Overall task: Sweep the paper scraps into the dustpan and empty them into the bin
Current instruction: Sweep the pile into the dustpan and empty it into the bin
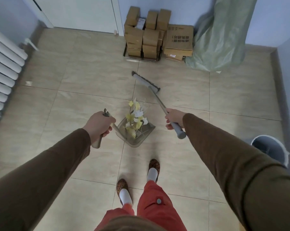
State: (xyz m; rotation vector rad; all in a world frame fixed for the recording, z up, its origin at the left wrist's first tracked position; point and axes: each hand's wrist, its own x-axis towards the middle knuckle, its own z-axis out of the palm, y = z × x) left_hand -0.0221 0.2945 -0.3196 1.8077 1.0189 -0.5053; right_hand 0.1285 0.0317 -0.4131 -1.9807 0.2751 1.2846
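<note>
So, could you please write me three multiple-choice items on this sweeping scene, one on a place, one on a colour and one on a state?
1. Where is the bin?
A. At the right edge, beside the right arm
B. Against the radiator
C. Between the feet

2. What colours are the paper scraps?
A. Red and blue
B. Yellow and white
C. All black

3. What does the right hand do?
A. Hangs open
B. Presses on the boxes
C. Grips the broom by its handle

Answers:
1 A, the bin stands low at the right edge.
2 B, yellow and white scraps are heaped in the dustpan.
3 C, its fingers curl round the handle, while the left hand holds the dustpan's handle.
</note>
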